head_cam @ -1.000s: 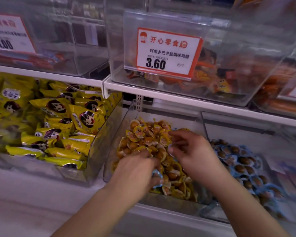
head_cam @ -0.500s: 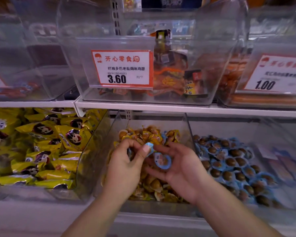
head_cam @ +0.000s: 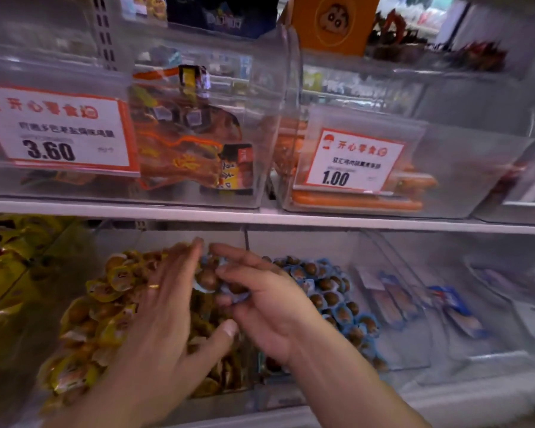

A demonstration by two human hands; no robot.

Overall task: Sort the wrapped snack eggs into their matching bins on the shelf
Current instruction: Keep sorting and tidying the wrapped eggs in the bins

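**Blue-wrapped eggs lifted out of the yellow bin**

The right hand point(head_cam: 260, 307) is curled round a small cluster of blue-wrapped eggs point(head_cam: 212, 281), holding them above the bin of yellow-wrapped eggs point(head_cam: 105, 307), close to the divider. The left hand point(head_cam: 164, 307) has its fingers straight and spread over the yellow pile, fingertips just beside the held eggs and gripping nothing. The step in hand looks like pulling strays from the wrong bin. Next, the right hand probably needs to carry its load rightward over the divider and drop it among the matching eggs in the blue bin point(head_cam: 331, 291), while the left hand searches for more strays.
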